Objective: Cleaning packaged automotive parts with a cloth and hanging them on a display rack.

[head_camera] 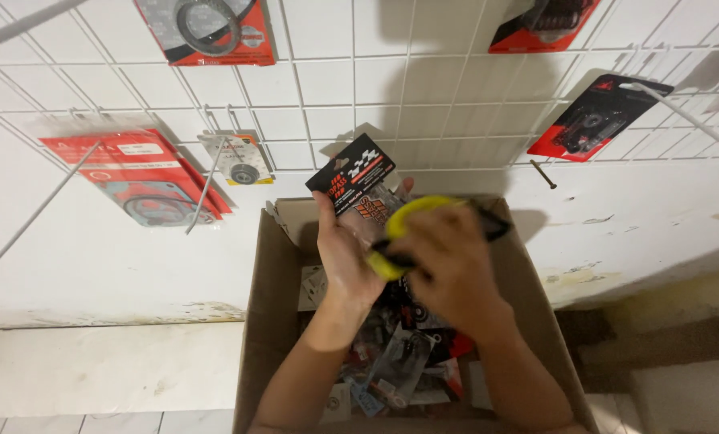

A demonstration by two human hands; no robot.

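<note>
My left hand (345,255) holds a small packaged part with a black header card (351,174) upright over an open cardboard box (269,305). My right hand (454,269) grips a yellow and black handheld tool (411,223), blurred, pressed against the front of that package. Both hands hover above the box, which holds several more packaged parts (403,362) in clear bags.
A white wire grid (424,88) on the wall carries hanging red and black part packs (592,119), (138,173), (215,30) on long hooks (206,189). White wall and pale floor tiles (102,378) surround the box; a darker patch lies at right.
</note>
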